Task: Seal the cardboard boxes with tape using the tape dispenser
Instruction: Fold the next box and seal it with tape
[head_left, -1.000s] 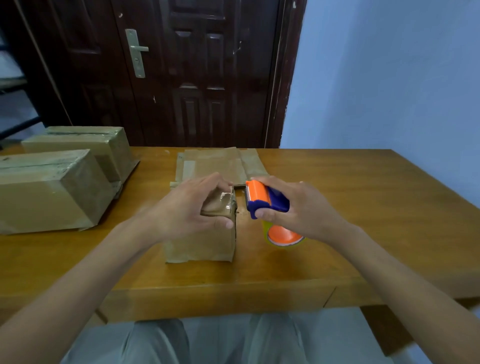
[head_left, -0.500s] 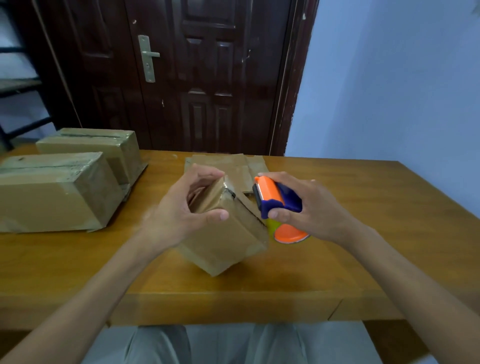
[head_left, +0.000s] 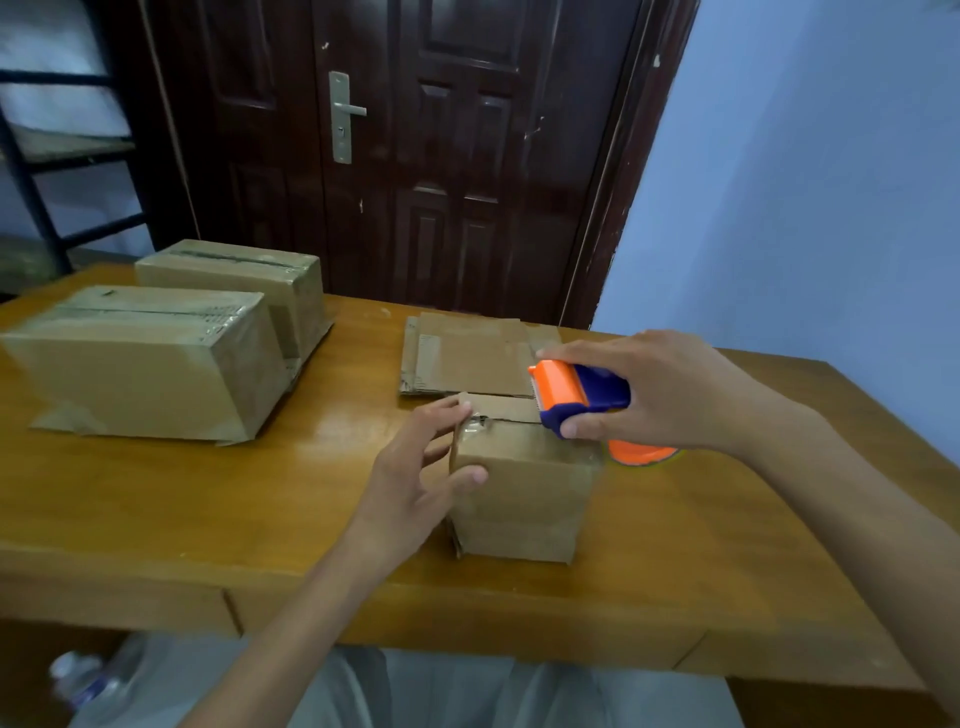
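Note:
A small cardboard box (head_left: 524, 493) stands upright near the table's front edge, with crumpled clear tape at its top left corner. My left hand (head_left: 415, 478) lies against the box's left side, thumb on the front face and fingers spread at the top left corner. My right hand (head_left: 660, 395) grips the orange and blue tape dispenser (head_left: 576, 395) just above the box's top right. The dispenser's orange roll shows below my palm, to the right of the box.
Two larger taped cardboard boxes (head_left: 150, 364) (head_left: 244, 270) sit at the table's left. Flattened cardboard (head_left: 467, 353) lies behind the small box. The wooden table (head_left: 208, 493) stands before a dark door (head_left: 415, 156); a blue wall is on the right.
The small box was tilted up on an edge in my left hand; it now stands flat on the table. My left hand has loosened its grip. The dispenser moved over the box's top right.

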